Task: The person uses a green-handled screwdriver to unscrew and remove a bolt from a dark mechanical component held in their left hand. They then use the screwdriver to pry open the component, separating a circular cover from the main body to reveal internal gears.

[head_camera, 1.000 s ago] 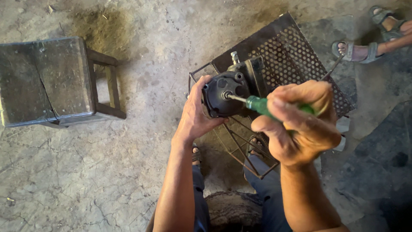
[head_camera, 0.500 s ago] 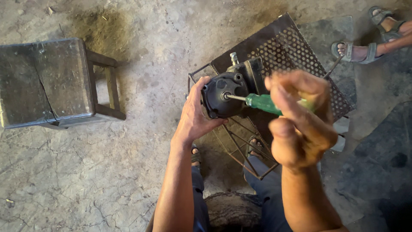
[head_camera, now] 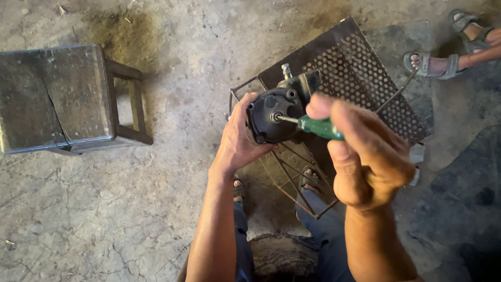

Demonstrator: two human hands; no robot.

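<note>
Left hand: I see my left hand (head_camera: pixel 237 143) cupped around the left side of the black round motor part (head_camera: pixel 274 115), fingers curled tight on its rim, thumb along the lower edge
Right hand: my right hand (head_camera: pixel 368 154) is closed on the green-handled screwdriver (head_camera: pixel 318 127), fingertips pinched around the handle, the rest of the hand raised toward the camera
Screwdriver: its metal shaft runs left from the handle and its tip sits in the centre hole of the motor part's face
Motor part: held up above the near left corner of the perforated metal stand (head_camera: pixel 365 68), a grey fitting showing at its top
Stand: dark, tilted, with a wire frame at its near edge just below my hands
Stool: a worn wooden stool (head_camera: pixel 57 96) stands well apart to the left on the cracked concrete floor (head_camera: pixel 104 209)
Other person: sandalled feet (head_camera: pixel 438 62) at the top right corner, beyond the stand's far edge
</note>
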